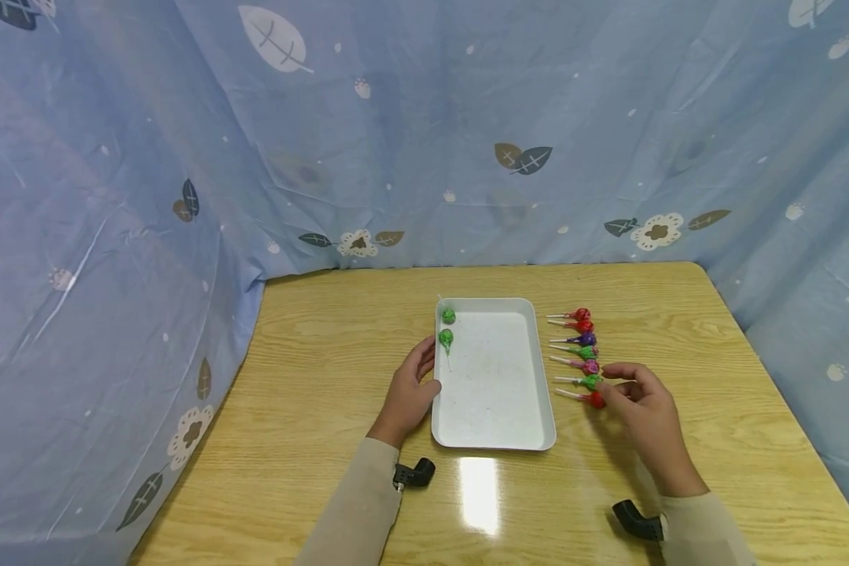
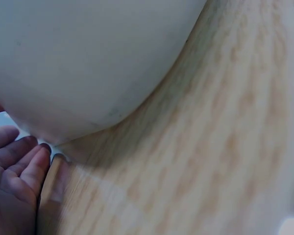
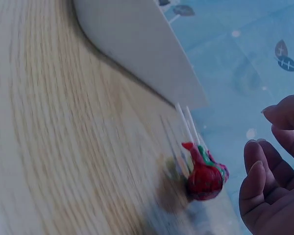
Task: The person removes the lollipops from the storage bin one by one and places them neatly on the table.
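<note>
My left hand [image 1: 409, 393] rests against the left side of a white tray [image 1: 495, 440], thumb at the rim. Its loosely bent fingers [image 2: 34, 166] are beside the tray's wall in the left wrist view. Inside the tray, along its left wall, lie two green lollipops, one near the corner [image 1: 449, 316] and one below it [image 1: 446, 338]. To the right is a column of lollipops, sticks pointing left. Over its near end hovers my right hand [image 1: 644, 409], thumb and fingers apart, holding nothing. Closest to it are a green lollipop [image 1: 591, 382] and a red lollipop [image 3: 206, 181].
Further up the column lie a pink lollipop [image 1: 590, 367], another green one, a purple lollipop [image 1: 586, 339] and two red ones. The wooden table [image 1: 325, 354] ends at a blue patterned curtain [image 1: 424, 157] behind and at both sides. Each wrist bears a black camera mount.
</note>
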The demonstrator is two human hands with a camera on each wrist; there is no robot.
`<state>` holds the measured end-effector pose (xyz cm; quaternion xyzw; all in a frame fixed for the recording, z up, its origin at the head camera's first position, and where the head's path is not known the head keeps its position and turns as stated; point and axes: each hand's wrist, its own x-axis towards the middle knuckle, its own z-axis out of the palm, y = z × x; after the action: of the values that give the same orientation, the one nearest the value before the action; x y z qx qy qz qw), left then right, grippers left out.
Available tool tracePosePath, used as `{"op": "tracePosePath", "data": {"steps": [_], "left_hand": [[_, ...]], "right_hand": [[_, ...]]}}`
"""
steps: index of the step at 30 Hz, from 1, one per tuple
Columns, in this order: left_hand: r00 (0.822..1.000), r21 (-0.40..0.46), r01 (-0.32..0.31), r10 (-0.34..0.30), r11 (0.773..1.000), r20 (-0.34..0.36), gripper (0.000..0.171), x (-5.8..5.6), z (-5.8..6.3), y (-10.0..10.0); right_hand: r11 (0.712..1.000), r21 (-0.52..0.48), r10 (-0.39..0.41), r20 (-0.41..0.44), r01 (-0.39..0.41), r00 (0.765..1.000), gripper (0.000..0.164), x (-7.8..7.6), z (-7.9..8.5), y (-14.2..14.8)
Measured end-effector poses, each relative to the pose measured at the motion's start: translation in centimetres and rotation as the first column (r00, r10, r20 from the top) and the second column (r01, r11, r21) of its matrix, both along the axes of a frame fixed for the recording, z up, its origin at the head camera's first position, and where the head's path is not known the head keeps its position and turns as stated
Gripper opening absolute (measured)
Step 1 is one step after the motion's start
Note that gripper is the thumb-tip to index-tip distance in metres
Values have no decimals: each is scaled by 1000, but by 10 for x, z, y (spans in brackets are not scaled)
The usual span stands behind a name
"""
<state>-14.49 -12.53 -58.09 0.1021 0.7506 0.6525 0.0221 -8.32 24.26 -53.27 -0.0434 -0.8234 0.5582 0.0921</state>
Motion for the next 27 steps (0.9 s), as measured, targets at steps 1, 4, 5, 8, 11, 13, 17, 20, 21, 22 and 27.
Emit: {"op": "tracePosePath", "data": {"steps": [1, 4, 5, 8, 11, 13, 17, 20, 21, 22, 27], "left_hand": [[1000, 4, 0, 0, 1000, 1, 83, 0, 0, 0], [1000, 10, 6, -6, 1000, -9, 83, 0, 0, 0], [1000, 10, 7, -7, 1000, -13, 83, 0, 0, 0], [1000, 10, 7, -6, 1000, -17, 83, 0, -1, -1], [1000, 10, 7, -7, 1000, -18, 83, -1, -2, -1], [1000, 12, 7, -7, 1000, -18, 82, -1, -2, -1], [1000, 17, 3, -3, 1000, -15, 82, -1, -2, -1], [1000, 17, 2, -2, 1000, -16, 82, -1, -2, -1], [1000, 15, 2, -1, 1000, -16, 82, -1, -1, -1], [1000, 12, 2, -1, 1000, -17, 82, -1, -1, -1], [1000, -5, -1, 1, 1000, -18, 83, -1, -1, -1]], "right_hand": [[1000, -9, 4, -3, -4, 1000, 32, 0, 1, -2], [999, -30, 23, -13, -23, 1000, 32, -1, 2, -8], [999, -41, 32, -18, -32, 999, 32, -1, 3, -10], [995, -68, 64, -42, -67, 997, 31, -3, 5, -16], [992, -85, 91, -73, -97, 993, 28, -7, 7, -22], [991, -82, 102, -88, -109, 991, 27, -9, 8, -28], [991, -62, 116, -98, -122, 988, 28, -14, 11, -40], [987, -64, 139, -94, -145, 986, 28, -17, 13, -48], [986, -66, 149, -93, -155, 984, 28, -17, 14, -51], [984, -69, 160, -90, -166, 983, 29, -18, 14, -53], [973, -78, 211, -88, -218, 973, 31, -22, 17, -64]]}}
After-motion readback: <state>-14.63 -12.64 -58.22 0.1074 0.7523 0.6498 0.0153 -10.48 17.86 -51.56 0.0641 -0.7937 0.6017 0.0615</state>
